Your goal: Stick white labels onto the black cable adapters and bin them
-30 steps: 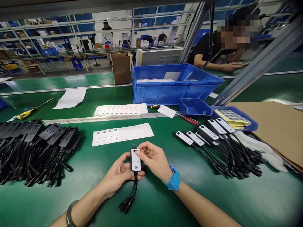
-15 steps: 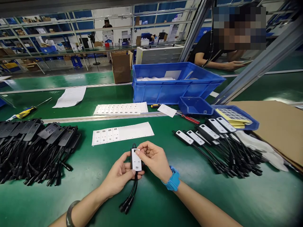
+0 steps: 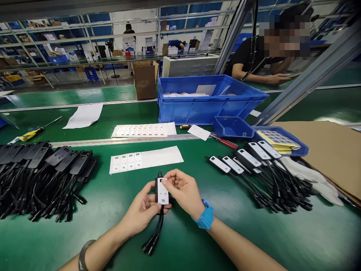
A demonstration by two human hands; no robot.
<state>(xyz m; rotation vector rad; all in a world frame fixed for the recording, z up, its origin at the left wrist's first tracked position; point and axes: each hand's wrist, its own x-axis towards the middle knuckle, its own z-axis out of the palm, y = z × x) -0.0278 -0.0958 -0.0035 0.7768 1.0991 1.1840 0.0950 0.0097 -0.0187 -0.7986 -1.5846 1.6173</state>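
On the near side of the label sheet (image 3: 161, 156), the left hand (image 3: 141, 209) grasps a black device (image 3: 162, 190); the right hand (image 3: 184, 190) rests its thumb on the white label (image 3: 163, 196), pinch unclear. Label-pressing seems in hand; next calls for even smoothing.

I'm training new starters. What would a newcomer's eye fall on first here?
Likely the white-faced TS3 device held in the left hand, front and centre, with the right hand at its upper end. Next, the large blue bin behind, the heap of black cabled devices at left and the white-faced group at right.
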